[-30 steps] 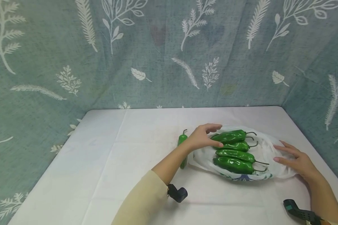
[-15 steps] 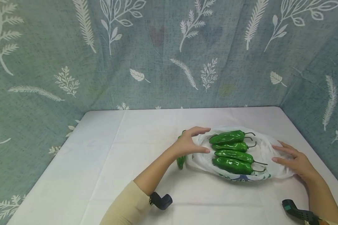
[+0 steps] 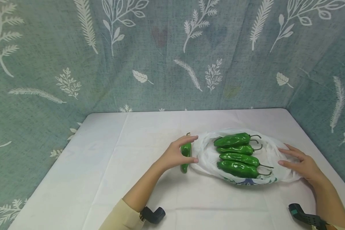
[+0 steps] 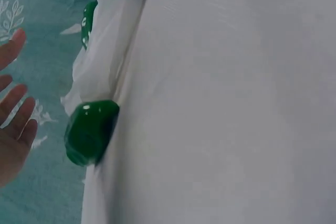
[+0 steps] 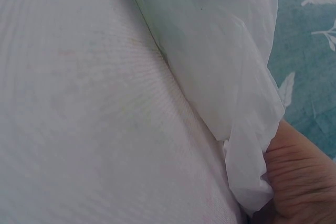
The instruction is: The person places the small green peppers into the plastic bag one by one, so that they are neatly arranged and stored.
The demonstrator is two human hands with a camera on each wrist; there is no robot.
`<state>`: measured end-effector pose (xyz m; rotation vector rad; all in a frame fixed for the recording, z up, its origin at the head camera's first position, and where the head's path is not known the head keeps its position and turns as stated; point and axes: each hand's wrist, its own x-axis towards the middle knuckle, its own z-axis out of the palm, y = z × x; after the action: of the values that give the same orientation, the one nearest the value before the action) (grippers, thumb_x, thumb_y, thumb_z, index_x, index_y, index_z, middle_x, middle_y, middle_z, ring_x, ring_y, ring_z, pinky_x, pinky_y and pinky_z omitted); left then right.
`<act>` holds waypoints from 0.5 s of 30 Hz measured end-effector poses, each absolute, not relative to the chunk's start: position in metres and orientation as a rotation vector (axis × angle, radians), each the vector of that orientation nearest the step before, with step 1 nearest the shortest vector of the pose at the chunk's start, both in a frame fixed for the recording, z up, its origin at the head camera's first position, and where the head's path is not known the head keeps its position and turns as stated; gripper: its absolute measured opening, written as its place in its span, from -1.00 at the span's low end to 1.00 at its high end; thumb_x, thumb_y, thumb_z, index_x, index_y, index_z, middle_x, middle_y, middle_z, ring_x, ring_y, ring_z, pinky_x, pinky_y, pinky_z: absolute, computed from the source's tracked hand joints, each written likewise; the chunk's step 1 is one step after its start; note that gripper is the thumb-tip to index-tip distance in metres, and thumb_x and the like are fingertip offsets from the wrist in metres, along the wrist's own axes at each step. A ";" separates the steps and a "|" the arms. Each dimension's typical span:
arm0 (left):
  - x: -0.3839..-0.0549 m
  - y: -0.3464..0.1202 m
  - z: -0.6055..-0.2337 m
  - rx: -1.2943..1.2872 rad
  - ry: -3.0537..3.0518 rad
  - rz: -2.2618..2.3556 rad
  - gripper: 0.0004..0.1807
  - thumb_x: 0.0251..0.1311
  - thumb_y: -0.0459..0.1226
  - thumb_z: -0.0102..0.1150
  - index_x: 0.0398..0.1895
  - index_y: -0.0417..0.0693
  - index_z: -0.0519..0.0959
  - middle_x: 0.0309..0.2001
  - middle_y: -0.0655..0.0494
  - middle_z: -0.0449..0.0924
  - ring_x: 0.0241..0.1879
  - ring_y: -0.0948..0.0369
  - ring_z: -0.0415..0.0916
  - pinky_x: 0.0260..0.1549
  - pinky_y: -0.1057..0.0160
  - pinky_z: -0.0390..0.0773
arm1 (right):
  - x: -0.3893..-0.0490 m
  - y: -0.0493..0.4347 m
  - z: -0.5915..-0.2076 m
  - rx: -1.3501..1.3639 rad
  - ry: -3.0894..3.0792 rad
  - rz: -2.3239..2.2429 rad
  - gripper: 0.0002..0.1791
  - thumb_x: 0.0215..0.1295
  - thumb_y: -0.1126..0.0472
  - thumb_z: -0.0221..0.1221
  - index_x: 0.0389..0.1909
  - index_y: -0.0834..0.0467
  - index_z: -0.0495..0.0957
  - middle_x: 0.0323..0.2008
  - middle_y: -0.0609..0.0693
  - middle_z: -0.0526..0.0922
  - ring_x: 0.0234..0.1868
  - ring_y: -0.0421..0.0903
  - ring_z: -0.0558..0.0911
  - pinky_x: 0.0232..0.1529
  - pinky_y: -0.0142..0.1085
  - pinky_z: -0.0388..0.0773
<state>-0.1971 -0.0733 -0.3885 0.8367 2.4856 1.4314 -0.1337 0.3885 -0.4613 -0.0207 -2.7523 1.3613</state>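
A single long green pepper (image 3: 186, 150) lies on the table just left of a white plastic bag (image 3: 205, 153). My left hand (image 3: 173, 155) is spread above that pepper, thumb and fingers apart on either side and holding nothing. In the left wrist view the pepper (image 4: 92, 132) shows end-on, with the left hand (image 4: 13, 129) apart from it. Several more green peppers (image 3: 238, 168) lie side by side in the bag, stems to the right. On the bag's right side rests my right hand (image 3: 303, 164), fingers extended over the plastic. The bag (image 5: 226, 66) hides most of this hand in the right wrist view.
A white cloth covers the table (image 3: 126, 179). Behind and along the sides hangs a green-blue leaf-patterned curtain (image 3: 166, 86). Small black cameras (image 3: 153, 215) are worn on both wrists.
My left hand has moved left from the peppers in the bag to the lone pepper beside it. The right hand has stayed in place on the bag.
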 end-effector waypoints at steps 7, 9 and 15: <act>-0.197 -0.086 -0.404 0.769 2.502 1.488 -0.12 -0.18 -0.19 0.52 0.33 0.19 0.36 0.30 0.21 0.34 0.35 0.12 0.20 0.28 -0.07 0.21 | -0.134 0.388 -0.460 -0.022 -2.773 1.341 -0.33 0.21 0.07 0.26 0.30 0.20 0.33 0.39 -0.42 -0.10 0.41 0.41 -0.23 0.24 0.41 -0.23; -0.197 -0.089 -0.409 0.764 2.502 1.522 -0.11 -0.18 -0.21 0.52 0.33 0.17 0.34 0.31 0.17 0.34 0.35 0.10 0.20 0.29 -0.06 0.21 | -0.134 0.388 -0.460 -0.023 -2.778 1.341 -0.33 0.21 0.07 0.26 0.30 0.21 0.32 0.40 -0.40 -0.11 0.41 0.40 -0.24 0.24 0.40 -0.24; -0.198 -0.092 -0.420 0.757 2.528 1.584 -0.09 -0.18 -0.22 0.52 0.35 0.03 0.32 0.27 0.07 0.36 0.33 0.10 0.23 0.29 0.01 0.23 | -0.134 0.388 -0.460 -0.043 -2.786 1.366 -0.32 0.21 0.06 0.26 0.31 0.20 0.31 0.41 -0.41 -0.14 0.42 0.37 -0.28 0.25 0.39 -0.29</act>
<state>-0.1983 -0.0915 -0.4201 0.7574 2.5284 1.5841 -0.1343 0.3877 -0.4598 -0.0428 -2.7861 1.3656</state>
